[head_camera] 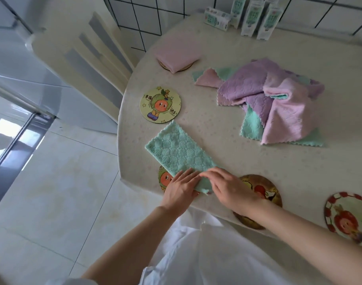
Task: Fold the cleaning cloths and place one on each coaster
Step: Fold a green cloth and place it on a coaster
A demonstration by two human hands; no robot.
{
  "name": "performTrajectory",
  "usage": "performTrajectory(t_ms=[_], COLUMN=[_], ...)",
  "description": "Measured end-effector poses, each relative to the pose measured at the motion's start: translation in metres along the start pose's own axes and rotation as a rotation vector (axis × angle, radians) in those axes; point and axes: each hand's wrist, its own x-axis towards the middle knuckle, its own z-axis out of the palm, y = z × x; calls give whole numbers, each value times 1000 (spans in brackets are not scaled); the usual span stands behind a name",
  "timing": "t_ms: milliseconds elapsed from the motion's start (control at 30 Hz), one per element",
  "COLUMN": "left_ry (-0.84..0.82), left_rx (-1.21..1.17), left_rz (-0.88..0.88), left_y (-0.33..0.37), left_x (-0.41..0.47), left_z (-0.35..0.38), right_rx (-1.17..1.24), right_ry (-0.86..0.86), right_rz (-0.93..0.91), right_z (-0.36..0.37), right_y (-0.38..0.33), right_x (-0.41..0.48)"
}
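Note:
A green cleaning cloth (pixel 177 151), folded into a long strip, lies near the table's left edge. My left hand (pixel 181 188) and my right hand (pixel 227 189) both hold its near end, fingers over the cloth's edge. It partly covers a cartoon coaster (pixel 163 177). A bare cartoon coaster (pixel 160 104) lies just beyond the strip. A folded pink cloth (pixel 177 52) rests on a coaster (pixel 186 67) further back. Two more coasters, a dark one (pixel 264 188) under my right wrist and a red-rimmed one (pixel 348 219), lie along the near edge.
A heap of purple, pink and green cloths (pixel 274 101) lies in the table's middle. Several white and green cartons (pixel 252 17) stand at the back by the tiled wall. A cream chair (pixel 89 64) stands left of the table (pixel 237 157), above the tiled floor.

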Motion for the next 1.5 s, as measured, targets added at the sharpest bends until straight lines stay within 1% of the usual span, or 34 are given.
performTrajectory(t_ms=[100,233,333,400,467,533,600,633,700,767,833,900,1000,1100,1167,1367,1433,1500], left_ry=[5,58,105,106,112,109,106,110,99,69,63,53,-5,-47,-51,-69,-57,9], left_rx=[-56,-116,-181,-272,-352,-430,-490,-525,-634,-816,-1027,-1204,-1352,-1470,-1515,-1586,-1540,-1348], left_rz=[-12,-21,-113,-196,-282,-380,-433,-479,-641,-804,-922,-1024,-1123,-1152,-1169,-1241,-1264,-1274], left_y=[0,2,1,0,-1,-4,-9,-12,-22,-36,-48,-61,-77,-82,-83,-87,-88,-87], left_x=[-3,-13,-20,-23,-23,-20,-13,-9,0,11,22,31,38,41,43,45,45,45], left_z=[0,-6,-9,-13,-19,-28,-33,-35,-40,-45,-52,-58,-61,-64,-66,-71,-77,-81], right_rx=[-67,-241,-370,-427,-433,-357,-213,-103,-3,-9,83,112,76,46,47,-45,-51,-38], right_ry=[-118,-423,-582,-619,-608,-584,-583,-573,-583,-568,-490,-437,-441,-461,-475,-447,-442,-411], right_rz=[23,-24,-75,-138,-205,-187,-71,32,184,202,271,327,379,430,466,478,489,511], right_z=[-12,-23,-27,-31,-34,-33,-27,-27,-30,-32,-31,-27,-18,-15,-14,-8,-6,-6], right_y=[24,44,55,60,68,77,82,81,71,61,51,48,45,43,44,41,40,41], right_x=[18,46,61,69,75,81,91,97,111,127,140,153,168,178,183,188,189,188])
